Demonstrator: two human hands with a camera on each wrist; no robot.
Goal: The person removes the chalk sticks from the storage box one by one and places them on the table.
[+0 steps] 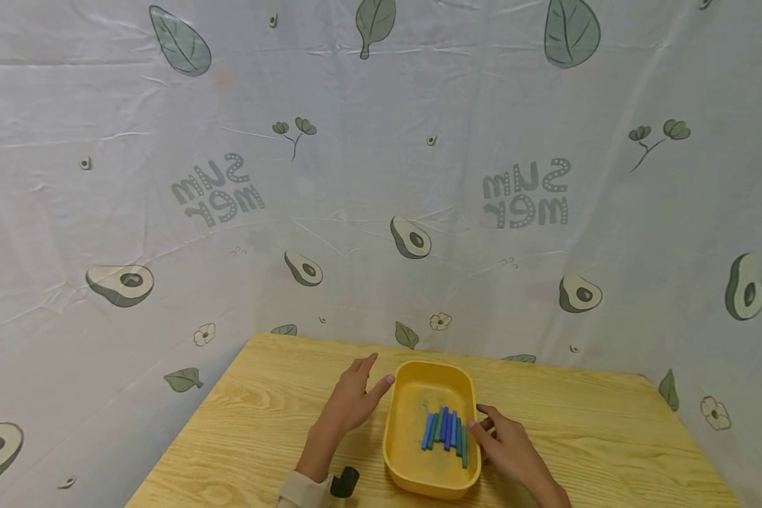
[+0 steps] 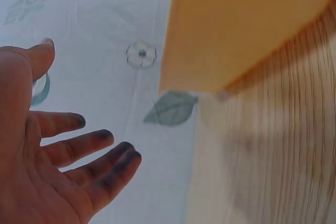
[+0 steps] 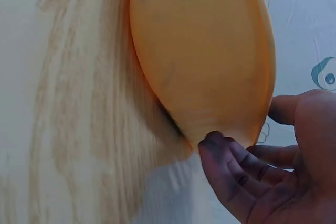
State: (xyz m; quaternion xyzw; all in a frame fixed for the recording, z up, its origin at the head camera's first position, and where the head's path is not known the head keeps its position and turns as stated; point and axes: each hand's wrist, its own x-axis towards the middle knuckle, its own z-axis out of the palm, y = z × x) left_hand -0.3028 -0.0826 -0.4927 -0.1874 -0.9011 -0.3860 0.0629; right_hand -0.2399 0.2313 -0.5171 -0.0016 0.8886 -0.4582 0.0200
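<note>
Yellow tray (image 1: 413, 469): set on the wood-grain tabletop (image 1: 254, 416), long sides at left and right.
Blue and green sticks (image 1: 446, 430): laid side by side in an uneven row on the tray floor, nearer the right wall.
Left hand (image 1: 348, 404): held just beside the left rim, fingers apart, thumb pointed toward the tray.
Right hand (image 1: 508, 444): right wall pinched between thumb at the rim and fingers bent against the outside.
Light sleeve (image 1: 301, 489): worn on the left forearm.
Pale sheet (image 1: 355, 190): hung behind, printed with avocados, leaves and lettering.
</note>
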